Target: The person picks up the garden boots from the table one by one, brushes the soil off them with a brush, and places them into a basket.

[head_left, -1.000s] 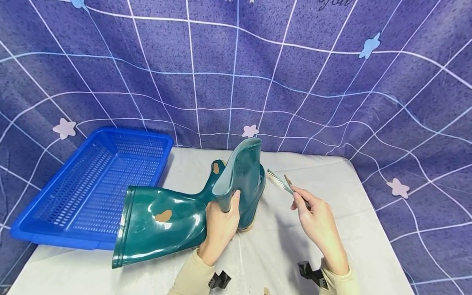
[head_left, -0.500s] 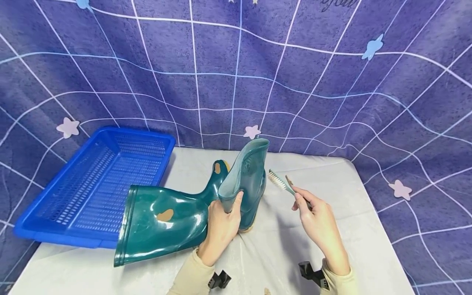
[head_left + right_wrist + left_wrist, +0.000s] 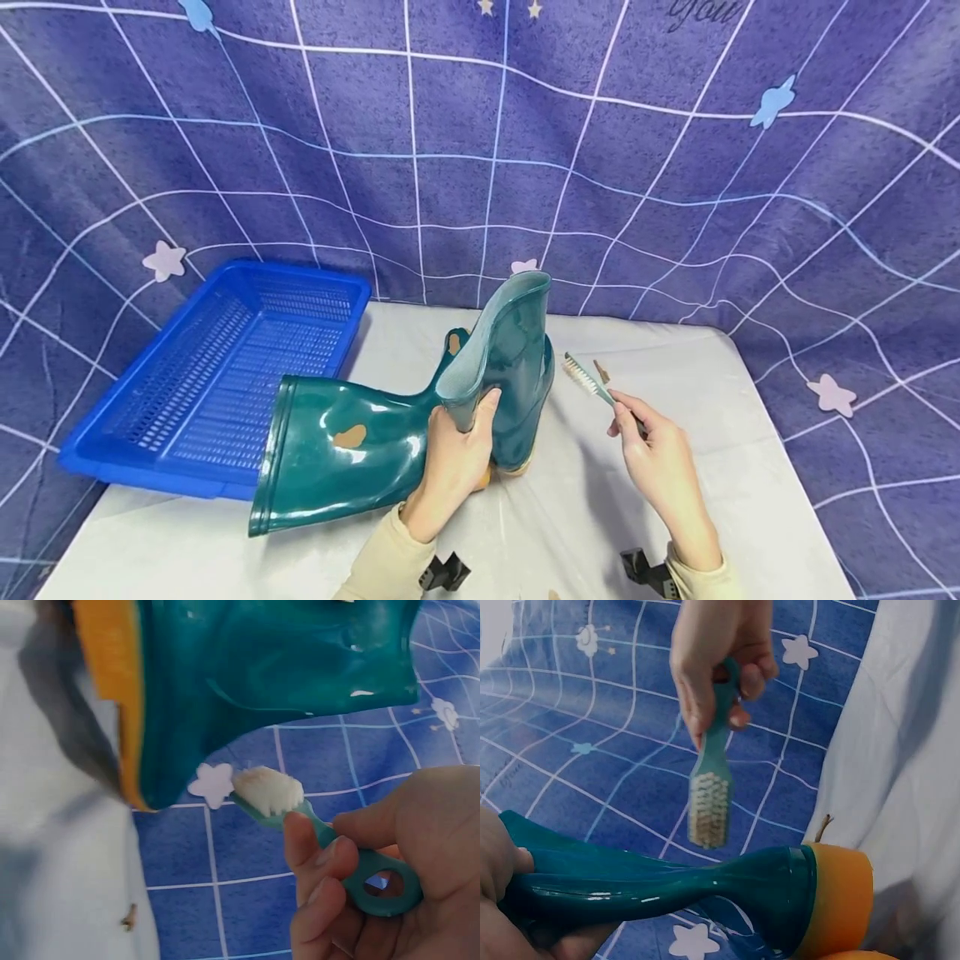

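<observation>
My left hand (image 3: 459,446) is shifting a gripped green rubber boot (image 3: 519,358), right hand (image 3: 657,454) holding a white-bristled green brush (image 3: 714,759) off it.

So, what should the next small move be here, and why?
Probably the right hand should bring the scrub brush across to the held green rubber boot: the left hand grips that boot near its opening, while the brush's bristles sit apart from it.
</observation>
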Tool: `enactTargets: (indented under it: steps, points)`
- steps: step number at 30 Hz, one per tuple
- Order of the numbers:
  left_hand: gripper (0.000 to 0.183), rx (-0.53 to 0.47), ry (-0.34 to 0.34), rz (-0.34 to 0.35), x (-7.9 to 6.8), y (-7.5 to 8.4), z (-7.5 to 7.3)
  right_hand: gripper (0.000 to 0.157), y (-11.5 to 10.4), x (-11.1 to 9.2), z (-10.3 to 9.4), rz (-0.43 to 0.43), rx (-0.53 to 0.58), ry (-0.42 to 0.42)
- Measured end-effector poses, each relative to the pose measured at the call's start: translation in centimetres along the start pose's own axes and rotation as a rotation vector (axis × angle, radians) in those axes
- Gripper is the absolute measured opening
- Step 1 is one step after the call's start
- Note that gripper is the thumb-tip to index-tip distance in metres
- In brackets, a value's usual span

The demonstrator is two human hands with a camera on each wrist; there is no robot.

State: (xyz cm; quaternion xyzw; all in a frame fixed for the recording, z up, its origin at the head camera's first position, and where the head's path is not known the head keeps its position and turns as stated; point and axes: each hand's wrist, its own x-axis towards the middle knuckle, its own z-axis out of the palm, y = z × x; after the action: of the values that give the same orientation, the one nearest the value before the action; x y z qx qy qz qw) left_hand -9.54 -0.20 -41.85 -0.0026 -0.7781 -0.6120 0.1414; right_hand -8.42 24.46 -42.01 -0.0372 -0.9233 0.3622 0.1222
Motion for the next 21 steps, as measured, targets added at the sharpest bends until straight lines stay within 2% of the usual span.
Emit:
enactTargets:
  steps: [6, 10, 21]
  points:
    - [0.043, -0.062, -0.021, 0.003, -0.2, 1.2, -0.5, 0.028, 1.0, -1.1, 1.0, 0.036, 0.02, -0.01]
    - [0.043, -0.087, -0.027, 0.038, -0.2, 1.8, -1.3, 0.028, 1.9, -1.9, 1.6, 0.056, 0.029, -0.002]
    - [0.046, -0.069, -0.019, 0.03, 0.5, 2.8, -3.6, 0.028, 3.8, -4.5, 3.8, 0.156, 0.144, -0.023]
